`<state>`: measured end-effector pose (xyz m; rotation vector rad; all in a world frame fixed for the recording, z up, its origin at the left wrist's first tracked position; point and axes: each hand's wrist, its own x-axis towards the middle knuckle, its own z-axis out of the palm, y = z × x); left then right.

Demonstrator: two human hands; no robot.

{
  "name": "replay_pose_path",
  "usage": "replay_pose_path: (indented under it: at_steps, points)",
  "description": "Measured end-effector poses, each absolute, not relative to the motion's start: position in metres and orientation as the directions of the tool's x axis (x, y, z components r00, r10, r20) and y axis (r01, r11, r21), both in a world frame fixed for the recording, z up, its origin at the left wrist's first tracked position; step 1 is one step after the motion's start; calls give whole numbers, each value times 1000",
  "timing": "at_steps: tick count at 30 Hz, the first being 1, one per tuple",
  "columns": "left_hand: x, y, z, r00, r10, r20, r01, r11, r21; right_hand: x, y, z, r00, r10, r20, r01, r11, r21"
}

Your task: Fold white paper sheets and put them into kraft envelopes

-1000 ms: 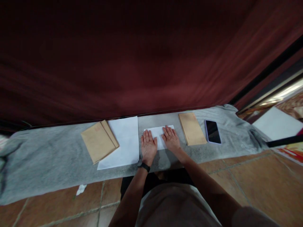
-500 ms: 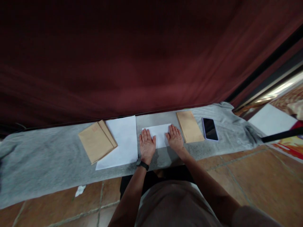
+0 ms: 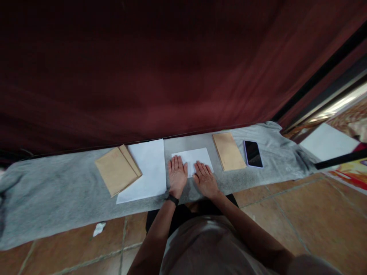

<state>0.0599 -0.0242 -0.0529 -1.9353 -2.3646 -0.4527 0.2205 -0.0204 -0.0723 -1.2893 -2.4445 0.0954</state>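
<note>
A small white folded paper (image 3: 195, 154) lies on the grey cloth in front of me. My left hand (image 3: 177, 175) rests flat on its left end, fingers stretched out, a black band on the wrist. Over the near edge of the same paper lies my right hand (image 3: 205, 181), its fingers extended and slightly apart. Neither hand grips anything. To the left is a larger white sheet (image 3: 151, 168), partly covered by brown envelopes (image 3: 116, 172). Right of the folded paper sits a stack of brown envelopes (image 3: 229, 151).
A phone (image 3: 253, 154) in a purple case lies on the grey cloth (image 3: 57, 194) at the right. Behind the cloth hangs a dark red curtain (image 3: 149, 76). A crumpled white tissue (image 3: 99, 228) is on the tiled floor. A black bar (image 3: 341, 159) crosses the right side.
My right hand has slid from the folded paper's right end toward me and to the left, uncovering the right part of the paper. My left hand has hardly moved.
</note>
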Motion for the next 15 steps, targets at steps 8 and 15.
replay_pose_path:
  at_steps: [8, 15]
  points:
    - [96, -74, -57, -4, 983, 185, 973, -39, 228, 223, -21, -70, -556, 794, 245, 775, 602, -191]
    - [87, -83, -59, -124, 969, 212, 966, 69, 249, 233, -22, -75, -440, 849, 292, 837, 506, -210]
